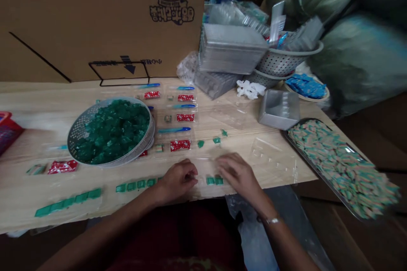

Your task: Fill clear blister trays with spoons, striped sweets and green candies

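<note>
My left hand (178,181) is closed, with fingers curled together above a clear plastic tray at the table's front edge; whatever they hold is hidden. My right hand (238,174) hovers at the right end of this tray, its fingertips smeared by motion. Close under it sit two green translucent squares (214,180). Left of my left hand, a row of green squares (135,185) runs partly behind the hand. Farther left lies another row of green pieces (68,202). Loose green pieces (216,140) lie beyond my hands. A white perforated colander (73,135) holds a heap of green pieces.
Clear trays with red packets (180,145) and blue stick-like items (174,130) lie behind. A metal tray (330,186) of striped pieces overhangs the right edge. Stacked clear trays (233,48), a grey basket (280,61) and a large cardboard box (104,25) stand at the back.
</note>
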`<state>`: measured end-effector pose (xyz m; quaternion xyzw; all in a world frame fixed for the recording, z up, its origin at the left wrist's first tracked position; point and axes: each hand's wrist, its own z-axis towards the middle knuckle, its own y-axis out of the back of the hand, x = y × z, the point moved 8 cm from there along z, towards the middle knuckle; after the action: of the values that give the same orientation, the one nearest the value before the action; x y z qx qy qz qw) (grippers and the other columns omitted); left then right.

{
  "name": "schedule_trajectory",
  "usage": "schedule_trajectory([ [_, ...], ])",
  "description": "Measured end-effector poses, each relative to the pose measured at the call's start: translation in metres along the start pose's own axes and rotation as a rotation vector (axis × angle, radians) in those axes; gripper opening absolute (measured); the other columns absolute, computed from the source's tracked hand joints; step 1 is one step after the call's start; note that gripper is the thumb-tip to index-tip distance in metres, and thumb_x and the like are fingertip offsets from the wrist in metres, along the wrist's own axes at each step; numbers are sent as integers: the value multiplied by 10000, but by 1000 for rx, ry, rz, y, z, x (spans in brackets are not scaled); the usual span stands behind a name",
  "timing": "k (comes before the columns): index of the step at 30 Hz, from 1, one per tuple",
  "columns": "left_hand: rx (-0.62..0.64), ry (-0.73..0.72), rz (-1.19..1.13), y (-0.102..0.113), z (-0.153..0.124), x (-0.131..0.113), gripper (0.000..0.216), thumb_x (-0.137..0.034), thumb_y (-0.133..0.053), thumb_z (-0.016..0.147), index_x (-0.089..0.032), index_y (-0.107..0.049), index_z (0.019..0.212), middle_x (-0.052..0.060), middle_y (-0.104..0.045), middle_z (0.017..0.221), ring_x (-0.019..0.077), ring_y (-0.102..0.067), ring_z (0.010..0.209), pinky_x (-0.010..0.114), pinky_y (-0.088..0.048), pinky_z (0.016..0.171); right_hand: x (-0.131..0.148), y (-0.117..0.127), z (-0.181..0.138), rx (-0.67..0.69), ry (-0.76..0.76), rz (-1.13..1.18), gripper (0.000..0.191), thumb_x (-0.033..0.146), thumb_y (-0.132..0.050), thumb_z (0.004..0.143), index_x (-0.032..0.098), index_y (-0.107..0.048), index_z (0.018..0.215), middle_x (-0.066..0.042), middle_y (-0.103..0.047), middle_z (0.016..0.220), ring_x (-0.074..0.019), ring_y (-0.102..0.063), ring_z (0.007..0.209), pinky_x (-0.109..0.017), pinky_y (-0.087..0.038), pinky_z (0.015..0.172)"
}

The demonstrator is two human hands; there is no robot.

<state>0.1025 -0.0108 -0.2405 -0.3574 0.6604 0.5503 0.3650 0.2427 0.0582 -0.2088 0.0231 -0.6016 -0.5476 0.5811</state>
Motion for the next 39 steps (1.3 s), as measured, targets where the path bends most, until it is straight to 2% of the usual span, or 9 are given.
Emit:
schedule_trajectory([
  [2, 0, 19, 8, 0, 0, 2, 71, -138, -583, 696, -168, -605, 757, 6, -573, 733, 126, -531, 651, 229, -413, 596, -15, 8, 18, -100, -12, -115, 264, 108, -460, 866, 230, -602, 1052, -76, -624, 1008, -234, -556, 960, -392, -456, 831],
  [6, -83, 46, -9, 11, -1, -1, 73, -168, -603, 696, -175, -611, 769, 7, -598, 730, 134, -543, 650, 240, -418, 598, -23, 3, 47, -71, 7, -209, 278, 75, -481, 818, 203, -640, 1006, -87, -628, 970, -253, -558, 960, -411, -447, 863],
  [11, -256, 36, -402, 24, 9, -13, 240, -278, -666, 716, -177, -609, 926, 36, -633, 874, 144, -585, 750, 266, -458, 706, 2, 1, 39, -127, -65, 230, 196, 178, -585, 811, 232, -634, 993, -20, -626, 863, -166, -586, 776, -287, -490, 713],
  [15, -147, 82, -787, 11, 24, -12, 303, -310, -765, 637, -156, -590, 830, 5, -623, 771, 120, -580, 717, 249, -456, 700, 10, -4, 25, -157, -157, 453, 125, 221, -655, 771, 218, -656, 896, 7, -629, 765, -138, -582, 697, -246, -479, 650],
  [19, 26, 169, -907, 0, 20, -10, 312, -329, -785, 617, -149, -565, 745, -33, -572, 673, 84, -538, 601, 210, -414, 587, 11, -13, 21, -72, -188, 534, 123, 229, -675, 760, 212, -660, 881, 19, -628, 711, -129, -583, 655, -228, -469, 607],
  [23, 49, 209, -870, 1, 12, -7, 321, -339, -785, 606, -143, -540, 673, -35, -557, 634, 75, -495, 570, 214, -396, 581, 33, -21, 24, 80, -22, 331, 156, 158, -576, 834, 205, -653, 961, -8, -623, 777, -138, -588, 698, -237, -461, 629],
  [29, -230, 266, -809, 15, 9, 5, 177, -220, -697, 577, -151, -540, 620, -58, -513, 555, 76, -460, 532, 207, -362, 547, 57, -20, 32, 98, 151, -187, 215, 124, -444, 903, 180, -632, 989, -54, -585, 804, -189, -564, 756, -293, -465, 671],
  [34, -153, 329, -1011, 14, 0, 6, 114, -170, -637, 543, -147, -545, 606, -25, -561, 554, 89, -495, 510, 217, -367, 536, 20, 9, 45, -127, 42, -327, 246, 169, -398, 934, 172, -642, 903, -73, -584, 801, -198, -561, 768, -309, -468, 692],
  [39, -190, 266, -968, 22, -6, 3, 225, -190, -743, 564, -150, -545, 663, -39, -558, 611, 79, -500, 557, 211, -379, 575, -5, 8, 47, -90, -54, -307, 197, 213, -502, 885, 172, -675, 801, -137, -594, 1085, -280, -533, 1013, -452, -435, 878],
])
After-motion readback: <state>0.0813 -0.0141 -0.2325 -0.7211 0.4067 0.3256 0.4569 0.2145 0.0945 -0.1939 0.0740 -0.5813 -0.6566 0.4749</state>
